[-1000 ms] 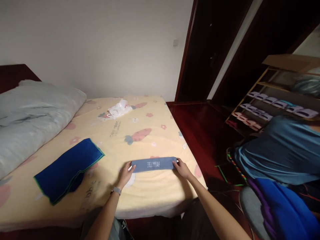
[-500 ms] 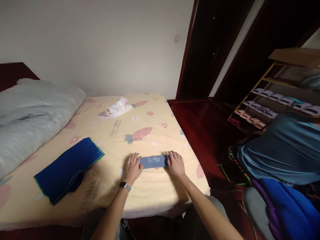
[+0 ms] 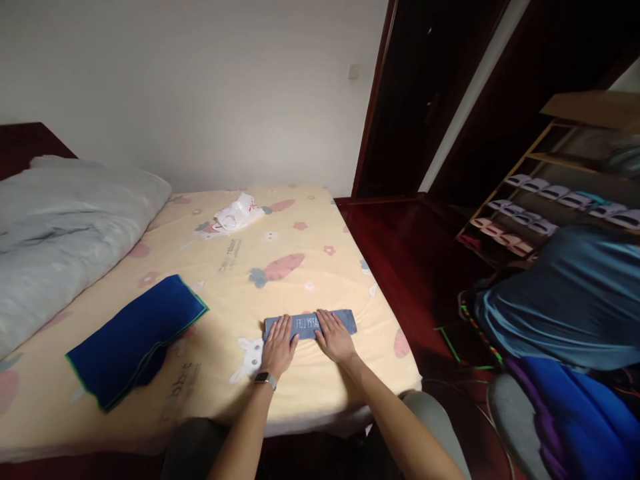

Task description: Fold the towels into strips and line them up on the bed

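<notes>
A grey-blue cloth folded into a narrow strip (image 3: 306,325), with white "HAPPY LIFE" lettering, lies on the patterned bed sheet (image 3: 300,243) near the bed's front edge. My left hand (image 3: 280,348) rests flat on its left part, fingers stretched out. Flat on the strip right of the middle is my right hand (image 3: 336,337), its thumb towards the other hand and partly over the lettering. Both ends of the strip show beyond my hands. To the left lies a dark blue cloth (image 3: 137,340) with green edging, folded over and apart from both hands.
A crumpled white plastic bag (image 3: 237,213) sits towards the far side of the bed. Grey-white bedding (image 3: 75,227) is heaped at the left. Beyond the bed's right edge are a shoe rack (image 3: 530,157) holding slippers and a teal cloth-covered pile (image 3: 555,300).
Both hands have moved inward from the strip's ends onto its top and now lie flat. The strip's ends have come into view.
</notes>
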Motion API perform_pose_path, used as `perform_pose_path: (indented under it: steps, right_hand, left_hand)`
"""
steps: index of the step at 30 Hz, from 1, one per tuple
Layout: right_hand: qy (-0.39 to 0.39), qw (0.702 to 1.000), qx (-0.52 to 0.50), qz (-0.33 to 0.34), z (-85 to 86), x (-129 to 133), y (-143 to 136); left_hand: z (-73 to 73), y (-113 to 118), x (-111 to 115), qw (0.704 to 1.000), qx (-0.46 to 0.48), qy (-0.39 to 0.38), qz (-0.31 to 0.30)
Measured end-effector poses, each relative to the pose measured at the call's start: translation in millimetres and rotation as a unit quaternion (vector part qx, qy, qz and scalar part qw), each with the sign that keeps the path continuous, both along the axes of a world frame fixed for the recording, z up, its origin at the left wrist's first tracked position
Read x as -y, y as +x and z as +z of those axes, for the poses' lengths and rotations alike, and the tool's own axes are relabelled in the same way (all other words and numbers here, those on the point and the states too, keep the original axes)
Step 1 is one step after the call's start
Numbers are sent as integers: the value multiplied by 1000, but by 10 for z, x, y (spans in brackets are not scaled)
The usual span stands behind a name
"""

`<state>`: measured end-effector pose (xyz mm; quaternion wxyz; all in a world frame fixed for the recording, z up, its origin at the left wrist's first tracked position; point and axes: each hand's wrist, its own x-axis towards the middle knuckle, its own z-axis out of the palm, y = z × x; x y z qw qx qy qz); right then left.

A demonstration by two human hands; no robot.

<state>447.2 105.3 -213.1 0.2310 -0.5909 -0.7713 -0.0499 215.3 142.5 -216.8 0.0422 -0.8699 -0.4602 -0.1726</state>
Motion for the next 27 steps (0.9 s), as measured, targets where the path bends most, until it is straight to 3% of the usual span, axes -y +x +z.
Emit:
perform_pose_path:
  steps: [7, 13, 16, 19, 23, 27]
  right_hand:
    - [-13, 1000, 16, -13, -83, 128, 493]
    - [-58, 998, -18, -19, -108, 140, 627]
    - [-79, 994, -45, -60, -146, 130, 668]
    - [-85, 987, -75, -113, -165, 158, 715]
    - [-22, 983, -102, -153, -79, 231, 620]
    - [1, 985, -118, -129, -5, 241, 437]
  left_hand:
    - [-56, -371, -31, 999, 0, 0, 45]
    - [-118, -483, 6, 999, 0, -17, 49]
    - [-92, -510, 11, 999, -3, -20, 49]
    - [29, -489, 12, 999, -4, -6, 49]
    - [350, -109, 49, 999, 16, 30, 26]
    - [588, 718, 114, 996, 4, 14, -86]
